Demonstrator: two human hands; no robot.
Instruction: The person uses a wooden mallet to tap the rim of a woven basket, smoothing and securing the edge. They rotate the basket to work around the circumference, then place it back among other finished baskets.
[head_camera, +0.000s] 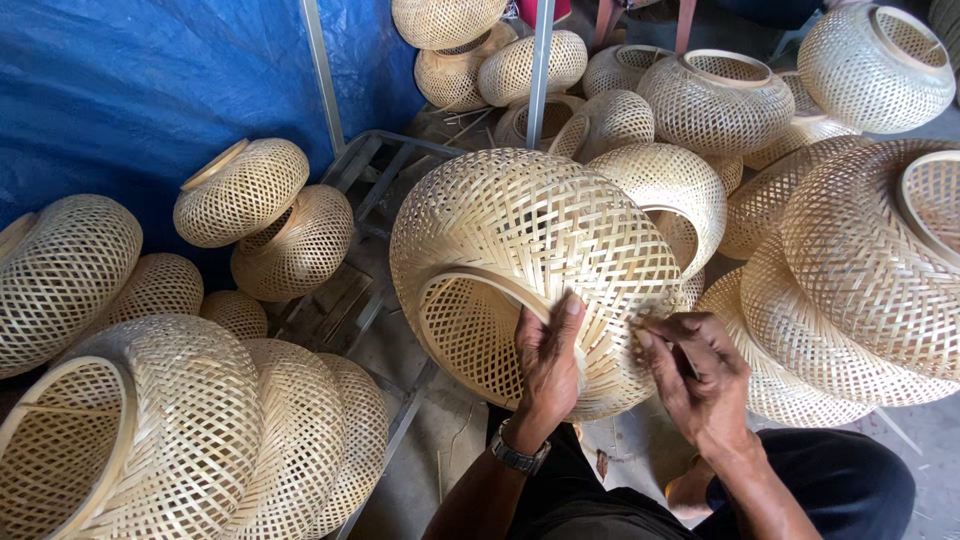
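Observation:
A large round woven bamboo shade (530, 230) rests on my lap, its open ring mouth facing down and left. My left hand (550, 365) presses flat against the weave just beside the mouth rim, thumb up. My right hand (695, 375) sits at the shade's lower right side, fingers pinched on a thin bamboo strip and what looks like a small dark tool at the weave. A wristwatch (518, 455) is on my left wrist.
Several similar woven shades lie all around: a stack at the lower left (190, 430), a pair by the blue tarp (265, 215), a heap at right (860, 270) and more at the back (715, 100). Metal frame legs (540, 70) stand behind.

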